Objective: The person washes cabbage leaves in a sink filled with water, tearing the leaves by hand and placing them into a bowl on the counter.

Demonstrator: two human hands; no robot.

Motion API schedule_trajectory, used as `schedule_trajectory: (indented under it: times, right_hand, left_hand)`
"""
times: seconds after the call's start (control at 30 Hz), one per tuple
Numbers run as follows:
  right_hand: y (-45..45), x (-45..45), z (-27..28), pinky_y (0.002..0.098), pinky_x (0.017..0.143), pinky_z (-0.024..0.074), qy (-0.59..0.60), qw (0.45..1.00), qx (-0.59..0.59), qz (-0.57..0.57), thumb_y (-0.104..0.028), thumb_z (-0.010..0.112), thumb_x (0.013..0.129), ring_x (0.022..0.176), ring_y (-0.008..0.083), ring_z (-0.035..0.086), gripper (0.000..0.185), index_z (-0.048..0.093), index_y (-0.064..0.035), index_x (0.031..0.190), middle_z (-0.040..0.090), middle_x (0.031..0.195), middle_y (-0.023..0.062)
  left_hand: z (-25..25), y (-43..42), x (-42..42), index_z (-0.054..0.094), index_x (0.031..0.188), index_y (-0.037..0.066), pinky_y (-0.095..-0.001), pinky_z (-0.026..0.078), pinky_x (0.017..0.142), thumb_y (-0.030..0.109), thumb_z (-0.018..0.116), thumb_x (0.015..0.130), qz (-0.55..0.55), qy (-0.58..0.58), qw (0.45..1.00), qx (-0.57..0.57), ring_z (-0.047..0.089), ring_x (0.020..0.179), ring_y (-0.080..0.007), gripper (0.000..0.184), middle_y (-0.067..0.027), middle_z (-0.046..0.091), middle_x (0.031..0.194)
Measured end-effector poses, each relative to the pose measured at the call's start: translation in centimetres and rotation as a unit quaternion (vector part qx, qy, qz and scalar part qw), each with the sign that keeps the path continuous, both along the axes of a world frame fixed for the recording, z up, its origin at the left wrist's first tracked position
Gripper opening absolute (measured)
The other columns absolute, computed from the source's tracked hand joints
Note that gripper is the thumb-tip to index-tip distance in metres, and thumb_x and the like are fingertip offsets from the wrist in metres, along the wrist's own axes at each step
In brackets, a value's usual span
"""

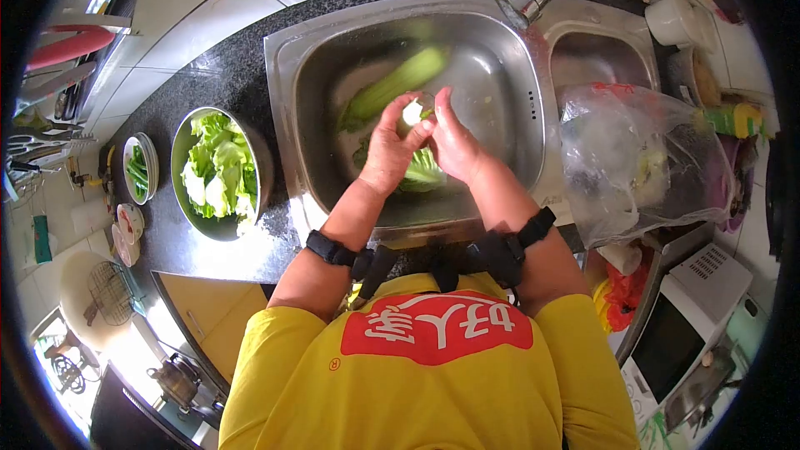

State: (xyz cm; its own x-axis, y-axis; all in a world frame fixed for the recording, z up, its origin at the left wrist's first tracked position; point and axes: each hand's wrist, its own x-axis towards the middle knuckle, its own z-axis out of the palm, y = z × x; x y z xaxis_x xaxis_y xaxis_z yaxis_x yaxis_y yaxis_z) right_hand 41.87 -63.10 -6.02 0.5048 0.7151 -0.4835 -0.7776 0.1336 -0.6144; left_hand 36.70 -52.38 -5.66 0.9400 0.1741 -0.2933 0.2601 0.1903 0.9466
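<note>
Over the sink, my left hand (390, 143) is closed around a small pale green and white vegetable piece (414, 112). My right hand (454, 146) is close against it, fingers stretched and palm turned toward the piece; whether it also grips the piece is hard to see. Behind my hands a long light green vegetable, like a peeled stem or gourd (400, 86), lies in the metal sink (500, 175). Leafy greens (423, 171) rest on the sink bottom below my hands, partly hidden by my wrists.
Left of the sink stands a metal bowl (263, 168) of torn lettuce (218, 162), with a plate of green peppers (136, 168) beyond. A faucet (521, 0) overhangs the back. On the right are a small basin (600, 58) and a clear plastic bag (642, 175).
</note>
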Motion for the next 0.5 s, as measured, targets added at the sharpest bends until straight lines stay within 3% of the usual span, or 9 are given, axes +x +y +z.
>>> schedule_trajectory:
  times: [0.13,0.17,0.2,0.23,0.27,0.33,0.4,0.43,0.5]
  right_hand:
    - [-0.2,0.8,1.8,0.0297,0.097,0.0236,-0.056,0.996,0.022,0.061,-0.077,0.024,0.071,0.123,0.0204,0.027,0.091,0.024,-0.0103,0.134,0.034,0.130,0.0111]
    - [-0.7,1.2,0.6,0.0352,0.100,0.0232,-0.109,0.988,-0.073,0.077,-0.074,0.039,0.069,0.124,0.0257,0.026,0.091,0.023,-0.0128,0.134,0.030,0.133,0.0155]
    - [-0.9,0.9,-1.0,0.0352,0.100,0.0232,-0.108,0.988,-0.072,0.079,-0.074,0.039,0.069,0.124,0.0257,0.026,0.091,0.023,-0.0128,0.134,0.030,0.133,0.0155]
    - [-1.1,0.4,-2.8,0.0395,0.100,0.0223,-0.308,0.906,-0.221,0.185,-0.069,0.048,0.066,0.125,0.0296,0.024,0.094,0.018,-0.0146,0.135,0.024,0.135,0.0185]
    - [-1.1,0.1,-4.1,0.0439,0.101,0.0213,-0.485,0.751,-0.353,0.275,-0.065,0.058,0.063,0.126,0.0334,0.021,0.098,0.013,-0.0164,0.137,0.018,0.137,0.0215]
    - [-0.5,-2.6,-4.5,0.0527,0.097,0.0268,-0.523,0.676,-0.371,0.364,-0.048,0.071,0.061,0.125,0.0436,0.017,0.103,0.001,-0.0338,0.135,0.003,0.140,0.0208]
    - [0.8,-3.6,-2.4,0.0522,0.095,0.0312,-0.512,0.585,-0.374,0.506,-0.034,0.071,0.066,0.123,0.0463,0.017,0.097,0.001,-0.0376,0.134,0.003,0.141,0.0159]
    - [1.0,-3.6,-2.6,0.0462,0.096,0.0346,-0.536,0.559,-0.376,0.508,-0.014,0.065,0.071,0.123,0.0412,0.023,0.085,0.012,-0.0339,0.135,0.008,0.141,0.0124]
    - [0.4,-2.6,-5.6,0.0425,0.096,0.0356,-0.565,0.578,-0.346,0.478,-0.009,0.062,0.071,0.122,0.0381,0.027,0.079,0.019,-0.0309,0.133,0.012,0.140,0.0129]
  left_hand:
    - [3.1,3.3,-0.8,0.051,0.107,0.008,-0.0231,0.047,0.064,-0.001,0.056,0.079,0.071,0.044,0.996,-0.020,0.055,0.081,-0.0116,0.030,-0.0026,0.055,0.101]
    - [4.9,4.5,-1.2,0.051,0.107,0.007,-0.0233,0.047,0.064,-0.001,0.056,0.079,0.081,0.018,0.995,0.052,0.056,0.081,-0.0119,0.029,-0.0033,0.055,0.101]
    - [6.8,5.8,-2.0,0.052,0.106,0.007,-0.0235,0.047,0.065,-0.001,0.056,0.079,0.092,-0.006,0.988,0.123,0.056,0.080,-0.0123,0.028,-0.0040,0.055,0.100]
    - [8.9,6.9,-3.0,0.052,0.106,0.007,-0.0242,0.047,0.066,-0.001,0.056,0.079,0.130,-0.020,0.978,0.161,0.056,0.080,-0.0124,0.028,-0.0045,0.055,0.100]
    - [10.4,8.4,-4.1,0.053,0.105,0.007,-0.0249,0.047,0.068,-0.001,0.056,0.079,0.168,-0.036,0.965,0.198,0.056,0.081,-0.0124,0.028,-0.0051,0.055,0.100]
    - [11.5,12.8,-6.8,0.051,0.109,0.009,-0.0321,0.044,0.080,0.002,0.057,0.076,0.196,-0.123,0.844,0.484,0.052,0.096,-0.0190,0.035,-0.0079,0.055,0.103]
    - [13.3,15.2,-8.6,0.051,0.111,0.009,-0.0352,0.039,0.088,0.007,0.061,0.074,0.188,-0.085,0.674,0.709,0.045,0.106,-0.0246,0.038,-0.0120,0.050,0.110]
    - [12.8,16.4,-9.5,0.049,0.114,0.011,-0.0392,0.037,0.090,0.015,0.062,0.076,0.201,-0.022,0.674,0.710,0.040,0.112,-0.0311,0.041,-0.0176,0.041,0.120]
    - [10.5,19.1,-11.5,0.046,0.117,0.013,-0.0413,0.035,0.092,0.019,0.062,0.076,0.164,0.031,0.679,0.715,0.038,0.114,-0.0335,0.044,-0.0196,0.037,0.123]
